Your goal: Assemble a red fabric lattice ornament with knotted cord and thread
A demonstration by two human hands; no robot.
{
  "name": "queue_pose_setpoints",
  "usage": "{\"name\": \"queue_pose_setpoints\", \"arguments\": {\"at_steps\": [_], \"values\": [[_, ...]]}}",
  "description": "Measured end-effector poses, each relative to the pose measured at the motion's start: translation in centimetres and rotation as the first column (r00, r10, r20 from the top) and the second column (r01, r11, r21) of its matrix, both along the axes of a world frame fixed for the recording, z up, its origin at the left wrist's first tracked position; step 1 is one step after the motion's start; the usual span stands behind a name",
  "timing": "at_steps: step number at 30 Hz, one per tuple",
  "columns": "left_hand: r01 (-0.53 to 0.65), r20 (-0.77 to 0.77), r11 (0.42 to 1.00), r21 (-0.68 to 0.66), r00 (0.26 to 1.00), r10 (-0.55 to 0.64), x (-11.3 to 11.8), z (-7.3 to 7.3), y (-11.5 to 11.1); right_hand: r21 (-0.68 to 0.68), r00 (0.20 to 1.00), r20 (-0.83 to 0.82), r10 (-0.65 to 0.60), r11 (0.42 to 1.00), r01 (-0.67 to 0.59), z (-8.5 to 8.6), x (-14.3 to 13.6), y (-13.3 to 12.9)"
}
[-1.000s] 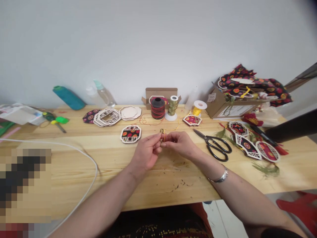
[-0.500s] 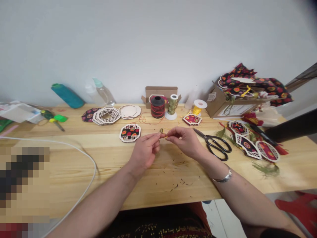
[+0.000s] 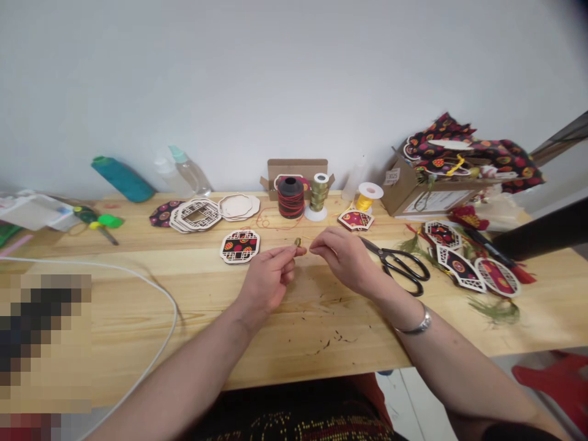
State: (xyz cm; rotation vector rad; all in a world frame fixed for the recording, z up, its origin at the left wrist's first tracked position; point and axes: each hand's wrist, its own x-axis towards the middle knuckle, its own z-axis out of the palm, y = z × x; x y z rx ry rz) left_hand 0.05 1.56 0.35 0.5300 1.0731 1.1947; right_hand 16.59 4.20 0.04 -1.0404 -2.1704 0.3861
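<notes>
Our left hand point(image 3: 265, 275) has a white cable point(image 3: 168, 293) well to its left, then a stack of wooden frames point(image 3: 197, 215) beyond it and a framed patch point(image 3: 239, 247) just beside its knuckles. Its thumb and forefinger pinch a small gold-brown loop point(image 3: 297, 242), which sticks up past the fingertips, long axis pointing roughly away from us. Our right hand point(image 3: 346, 260) is just right of the loop, across a narrow gap, fingertips pressed together; we cannot tell whether the fine yellow thread point(image 3: 307, 237) near them is gripped. Spools of red point(image 3: 291, 199), green point(image 3: 318, 195) and yellow point(image 3: 369, 197) bound the room beyond both hands. Right of our right hand, black scissors point(image 3: 384, 253) crowd the wrist. Toward us, between our forearms, the tabletop point(image 3: 285, 343) offers open room to its near edge, with only dark scraps point(image 3: 337, 338) lying there.
</notes>
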Motion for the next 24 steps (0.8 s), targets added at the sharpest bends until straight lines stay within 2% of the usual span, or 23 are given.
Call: {"name": "queue_pose_setpoints", "arguments": {"at_steps": [3,8,17,24], "values": [[0.034,-0.006,0.999,-0.014,0.999,-0.034,0.1,0.1,-0.1,0.064,0.996,-0.045,0.081,0.995,-0.078,-0.2,0.0,0.1],[0.062,0.004,0.998,-0.014,0.998,-0.062,0.2,0.1,-0.2,0.082,0.979,-0.136,0.150,0.987,-0.140,-0.5,0.2,0.3],[0.122,-0.058,0.992,-0.027,0.991,-0.124,0.2,0.3,-0.2,0.013,0.959,-0.116,0.258,0.966,-0.259,-0.3,1.1,0.9],[0.125,-0.103,0.992,-0.004,0.987,-0.125,0.2,0.2,-0.4,-0.014,0.961,-0.078,0.267,0.963,-0.269,-0.2,1.2,1.0]]}}
